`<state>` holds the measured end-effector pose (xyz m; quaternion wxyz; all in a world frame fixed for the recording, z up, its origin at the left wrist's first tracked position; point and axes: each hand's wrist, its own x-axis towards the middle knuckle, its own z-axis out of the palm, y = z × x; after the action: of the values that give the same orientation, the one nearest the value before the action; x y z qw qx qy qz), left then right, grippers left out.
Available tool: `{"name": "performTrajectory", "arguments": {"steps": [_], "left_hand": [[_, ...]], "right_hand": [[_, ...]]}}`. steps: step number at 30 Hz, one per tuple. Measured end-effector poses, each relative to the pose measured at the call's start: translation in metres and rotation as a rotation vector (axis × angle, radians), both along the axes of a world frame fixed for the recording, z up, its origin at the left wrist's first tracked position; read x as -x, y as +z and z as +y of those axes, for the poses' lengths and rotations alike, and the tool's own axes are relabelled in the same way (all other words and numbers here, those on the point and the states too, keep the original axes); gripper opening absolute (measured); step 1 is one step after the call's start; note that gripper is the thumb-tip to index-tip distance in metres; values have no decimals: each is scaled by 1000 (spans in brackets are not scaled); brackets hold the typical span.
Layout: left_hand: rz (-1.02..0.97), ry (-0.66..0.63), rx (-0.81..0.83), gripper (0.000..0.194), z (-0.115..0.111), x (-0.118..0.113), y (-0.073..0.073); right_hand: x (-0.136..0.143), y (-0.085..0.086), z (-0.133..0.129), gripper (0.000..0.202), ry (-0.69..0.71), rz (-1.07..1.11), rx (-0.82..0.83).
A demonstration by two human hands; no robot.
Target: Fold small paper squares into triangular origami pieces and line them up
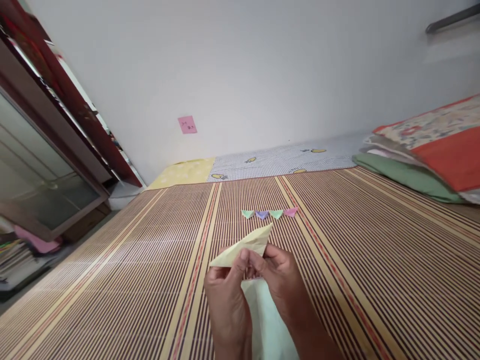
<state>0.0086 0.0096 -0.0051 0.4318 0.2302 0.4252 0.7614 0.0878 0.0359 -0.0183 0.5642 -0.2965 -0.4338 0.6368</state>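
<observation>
A pale yellow piece of folded paper (242, 246), long and pointed at both ends, is held up between my two hands. My left hand (228, 295) grips its lower left part, thumb on the near side. On the right, my right hand (281, 280) pinches the near edge, its thumb close to the left thumb. Some fingertips are hidden behind the paper. Below and between the wrists shows a pale green sheet (268, 320), partly covered by my hands. Beyond the paper, small folded paper triangles stand in a row: green (248, 214), purple (262, 214), green (276, 214) and pink (291, 212).
A striped woven mat (142, 280) spreads under everything. Folded cloths (408, 175) are stacked at the right. A pink note (187, 125) sticks to the white wall behind. At the left stands a glass-panelled cabinet (45, 165), with a dark tray of papers (22, 265) below it.
</observation>
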Motion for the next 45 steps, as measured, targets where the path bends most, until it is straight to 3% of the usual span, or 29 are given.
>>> {"name": "performTrajectory", "arguments": {"steps": [6,10,14,22,30,36,39,42,45], "left_hand": [[84,28,42,25,-2,8,-3],[188,4,112,26,-5,11,-1],[195,-65,43,25,-5,10,3],[88,-94,7,22,-3,5,2],[62,-98,17,21,-4,2,6],[85,-77,37,23,-4,4,4],[154,-57,73,24,-6,5,4],[259,-68,105,24,-9,6,5],[367,-111,116,22,-13,7,7]], "right_hand": [[-6,0,3,25,175,25,-29],[-17,2,5,24,13,-13,-44],[-24,1,7,22,-100,-51,-85],[-21,7,3,14,-151,0,-94],[-25,7,6,11,-107,-61,-177],[-27,6,5,12,-60,-104,-200],[-31,7,4,17,-137,-174,-201],[-39,14,3,16,-234,-340,-340],[-47,23,2,8,-241,-490,-511]]}}
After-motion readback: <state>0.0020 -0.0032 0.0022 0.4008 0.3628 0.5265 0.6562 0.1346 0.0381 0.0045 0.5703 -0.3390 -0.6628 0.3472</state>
